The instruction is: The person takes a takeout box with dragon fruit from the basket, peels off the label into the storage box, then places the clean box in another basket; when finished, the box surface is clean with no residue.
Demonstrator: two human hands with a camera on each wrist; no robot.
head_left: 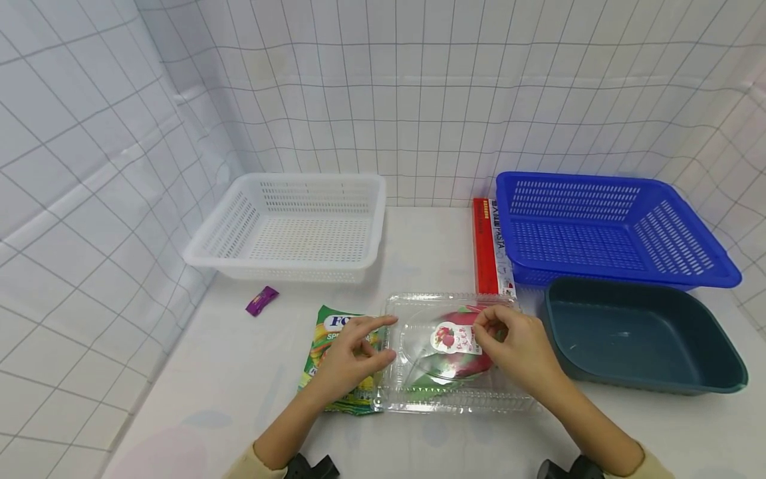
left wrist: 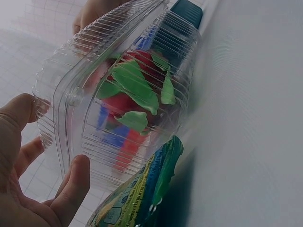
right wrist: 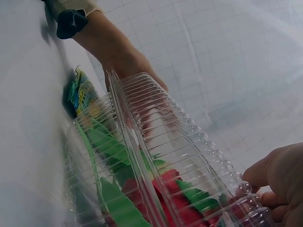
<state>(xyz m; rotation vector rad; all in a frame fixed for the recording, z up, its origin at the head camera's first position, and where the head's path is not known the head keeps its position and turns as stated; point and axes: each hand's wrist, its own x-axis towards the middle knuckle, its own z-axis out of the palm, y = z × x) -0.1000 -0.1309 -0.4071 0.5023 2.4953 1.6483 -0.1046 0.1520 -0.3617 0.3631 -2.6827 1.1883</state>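
A clear plastic clamshell box [head_left: 413, 399] lies closed on the table. In it is a red dragon fruit [head_left: 459, 364] with green scales, also seen through the box wall in both wrist views. A white label [head_left: 456, 338] with a red fruit picture sits on the lid. My right hand [head_left: 519, 342] pinches at the label's right edge with thumb and forefinger. At the box's left edge, my left hand [head_left: 353, 356] has thumb and forefinger spread, their tips touching the lid. Under that hand lies a green and yellow snack bag [head_left: 320, 336], partly hidden.
A white basket [head_left: 287, 273] stands at the back left, with a small purple-wrapped candy [head_left: 262, 301] before it. At the right are a blue basket [head_left: 598, 266] and a dark green bin [head_left: 646, 339]. A red pasta box [head_left: 486, 246] lies beside the blue basket.
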